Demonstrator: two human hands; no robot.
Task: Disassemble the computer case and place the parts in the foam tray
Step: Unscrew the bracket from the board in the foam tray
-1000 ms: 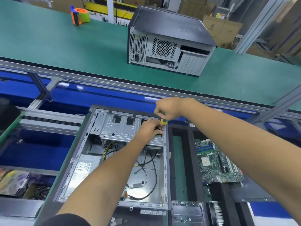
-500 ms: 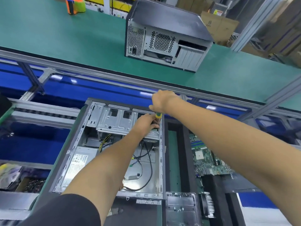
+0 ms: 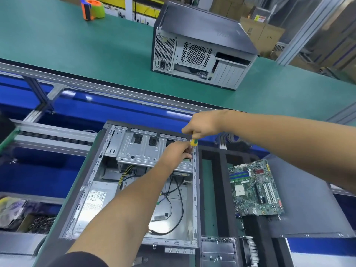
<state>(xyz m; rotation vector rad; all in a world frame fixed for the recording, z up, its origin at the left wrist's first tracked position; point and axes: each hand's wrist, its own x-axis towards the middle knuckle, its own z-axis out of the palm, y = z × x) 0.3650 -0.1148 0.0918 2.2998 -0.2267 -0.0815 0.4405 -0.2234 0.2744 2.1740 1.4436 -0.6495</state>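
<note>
We grip the screwdriver (image 3: 193, 142) upright in our right hand (image 3: 202, 125), directly above our left hand (image 3: 178, 151) holding the case's (image 3: 195, 189) drive cage (image 3: 142, 149).

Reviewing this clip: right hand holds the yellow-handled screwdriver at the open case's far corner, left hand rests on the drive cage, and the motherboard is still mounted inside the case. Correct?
Not quite. The head view shows the motherboard already out, lying in the foam tray right of the open case. The rest stands.

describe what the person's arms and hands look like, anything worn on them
Both hands, the left hand and the right hand, are bare: no gloves, rings or watch show. The forearms are bare too. A dark sleeve covers the left upper arm; no sleeve shows on the right.
</note>
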